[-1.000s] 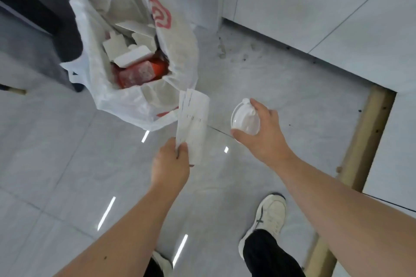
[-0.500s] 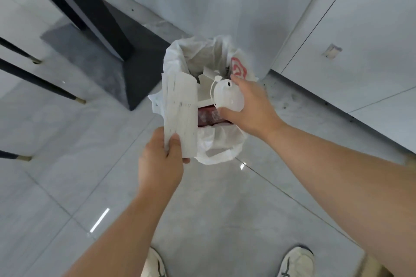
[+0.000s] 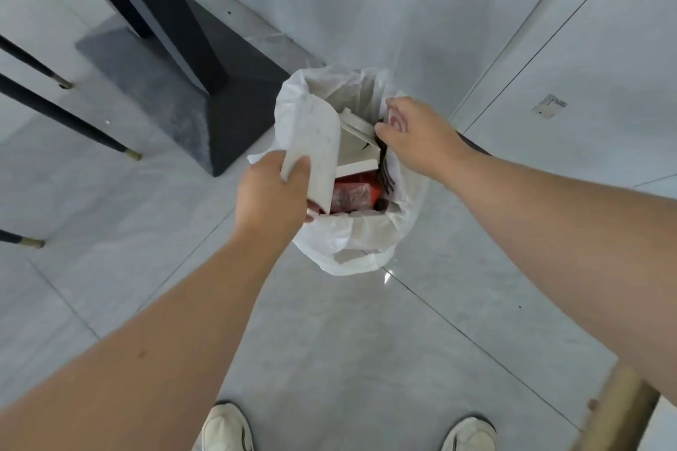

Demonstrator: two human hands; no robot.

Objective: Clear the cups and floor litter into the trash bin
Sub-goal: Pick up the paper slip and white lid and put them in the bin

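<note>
The trash bin [image 3: 351,249], lined with a white plastic bag, stands on the floor in front of me. It holds white boxes [image 3: 353,154] and a red packet [image 3: 353,194]. My left hand [image 3: 271,198] grips a long white paper slip [image 3: 315,150], curled over the bin's left rim. My right hand [image 3: 414,135] reaches over the right rim with its fingers curled down into the bag. The bag's edge with a red mark covers part of the fingers. The domed cup lid is not visible; a rounded white piece [image 3: 357,125] lies at the fingertips.
A dark table pedestal [image 3: 176,22] on a grey base plate [image 3: 165,99] stands left of the bin. Thin black chair legs [image 3: 66,117] cross the far left. White cabinet fronts [image 3: 549,48] rise behind the bin. My two shoes [image 3: 227,428] are at the bottom edge, with a wooden post [image 3: 615,410] at the right.
Both hands moved over the bin. The paper slip now curls above the left rim. The domed lid seen in my right hand is no longer visible, and that hand dipped into the bag.
</note>
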